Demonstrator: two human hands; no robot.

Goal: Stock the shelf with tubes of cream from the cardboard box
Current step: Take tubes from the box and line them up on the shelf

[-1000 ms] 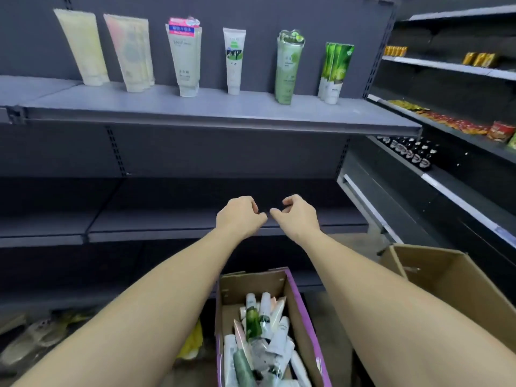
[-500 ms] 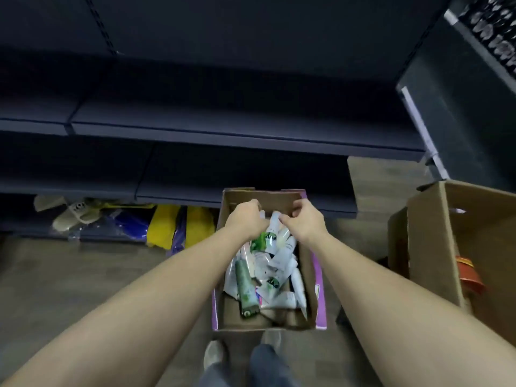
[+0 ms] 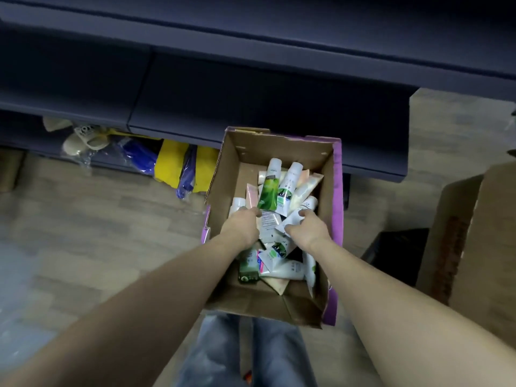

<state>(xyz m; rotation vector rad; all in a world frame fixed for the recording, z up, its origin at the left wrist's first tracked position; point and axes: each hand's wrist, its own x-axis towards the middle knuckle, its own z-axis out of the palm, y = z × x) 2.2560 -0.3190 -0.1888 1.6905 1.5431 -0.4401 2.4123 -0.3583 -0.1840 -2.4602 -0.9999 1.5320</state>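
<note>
Both our hands are down in the purple-edged brown cardboard box (image 3: 279, 152) on the floor. Left hand (image 3: 242, 225) pinches the green tube (image 3: 268, 192); right hand (image 3: 306, 227) curls round a white tube (image 3: 296, 216). Best we take one each, caps clear of the pile.

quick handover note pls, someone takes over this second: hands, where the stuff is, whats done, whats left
Left hand: down in the cardboard box, fingers curled among the tubes; a firm hold cannot be told.
Right hand: also in the box, fingers on a white tube.
Green tube lies at the far end of the pile.
Done: nothing shows as lifted out.
Left: take tubes out and stand them on the shelf.
</note>
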